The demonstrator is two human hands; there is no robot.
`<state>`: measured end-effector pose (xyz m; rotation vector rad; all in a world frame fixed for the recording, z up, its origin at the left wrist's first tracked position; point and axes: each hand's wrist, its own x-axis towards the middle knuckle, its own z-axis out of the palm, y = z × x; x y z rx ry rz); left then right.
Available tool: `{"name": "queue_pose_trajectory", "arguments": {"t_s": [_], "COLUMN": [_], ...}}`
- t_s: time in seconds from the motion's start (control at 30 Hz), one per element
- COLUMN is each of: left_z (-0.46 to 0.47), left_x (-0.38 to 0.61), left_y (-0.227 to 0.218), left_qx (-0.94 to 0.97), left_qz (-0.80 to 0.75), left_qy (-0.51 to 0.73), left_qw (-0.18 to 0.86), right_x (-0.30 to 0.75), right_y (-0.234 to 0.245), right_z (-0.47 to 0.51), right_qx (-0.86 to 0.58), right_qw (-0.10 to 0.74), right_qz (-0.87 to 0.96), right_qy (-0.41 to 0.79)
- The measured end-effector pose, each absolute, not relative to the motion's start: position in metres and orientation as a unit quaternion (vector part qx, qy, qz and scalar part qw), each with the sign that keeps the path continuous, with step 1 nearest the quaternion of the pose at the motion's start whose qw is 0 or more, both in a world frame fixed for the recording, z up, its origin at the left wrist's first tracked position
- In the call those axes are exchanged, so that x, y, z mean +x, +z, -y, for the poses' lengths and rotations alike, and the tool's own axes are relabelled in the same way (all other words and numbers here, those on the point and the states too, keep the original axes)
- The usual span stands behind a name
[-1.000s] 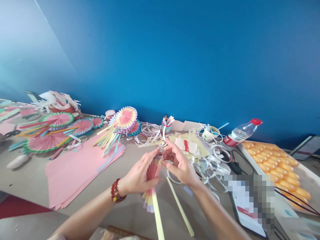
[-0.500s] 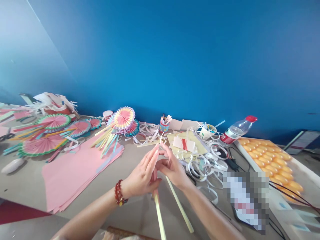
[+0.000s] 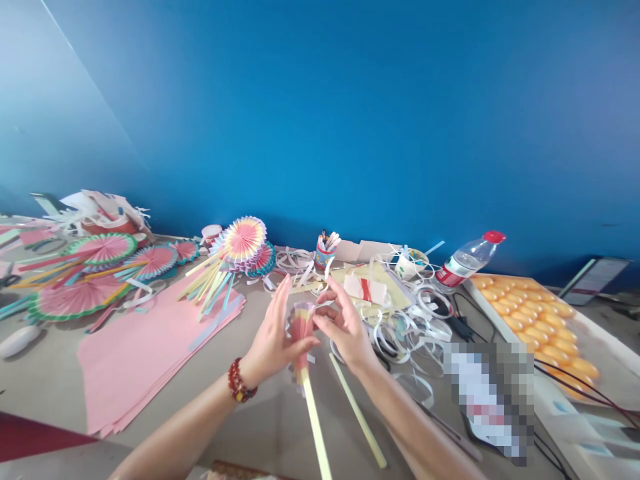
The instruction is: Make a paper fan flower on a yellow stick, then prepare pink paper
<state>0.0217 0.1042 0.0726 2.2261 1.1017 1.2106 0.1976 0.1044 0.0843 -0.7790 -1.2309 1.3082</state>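
A pleated paper fan [image 3: 301, 325], pink with a lilac edge, stands between my hands on a pale yellow stick [image 3: 315, 420] that points down toward me. My left hand [image 3: 275, 333] is open on its left side, fingers stretched upward, with the thumb lying across the front of the pleats. The fingers of my right hand [image 3: 347, 330] are bent, and its thumb and a fingertip pinch the fan's right edge. Part of the fan is hidden behind my left thumb. On the table below my right hand lies another pale yellow stick [image 3: 359, 410].
Pink paper sheets [image 3: 150, 353] and finished paper fans [image 3: 245, 240] lie on the left. Curled white strips [image 3: 395, 340] spread to the right, near a bottle [image 3: 467, 260] and a tray of yellow domes [image 3: 540, 320]. A pen cup [image 3: 325, 255] stands by the wall.
My left fingers have moved away from my right hand, and the hands are farther apart. The pleated fan between them now shows. The view has shifted slightly.
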Motion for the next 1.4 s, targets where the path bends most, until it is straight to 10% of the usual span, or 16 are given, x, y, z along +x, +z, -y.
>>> {"name": "queue_pose_trajectory", "arguments": {"t_s": [0.27, 0.83, 1.07, 1.4], "left_z": [-0.105, -0.11, -0.111, -0.108], "left_x": [0.028, 0.029, 0.031, 0.036], "left_y": [0.075, 0.079, 0.075, 0.072], "left_qx": [0.578, 0.523, 0.524, 0.521], "left_qz": [-0.37, -0.392, -0.398, -0.378], "left_qy": [0.415, 0.416, 0.382, 0.339], "left_qw": [0.597, 0.633, 0.649, 0.686], "right_x": [0.195, 0.225, 0.253, 0.241], "right_y": [0.08, 0.106, 0.14, 0.127], "right_z": [-0.105, -0.103, -0.094, -0.113], "right_qx": [-0.349, -0.415, -0.344, -0.358], "right_qw": [0.582, 0.544, 0.329, 0.229], "right_qz": [0.545, 0.638, 0.637, 0.642], "right_qy": [0.492, 0.353, 0.607, 0.638]}}
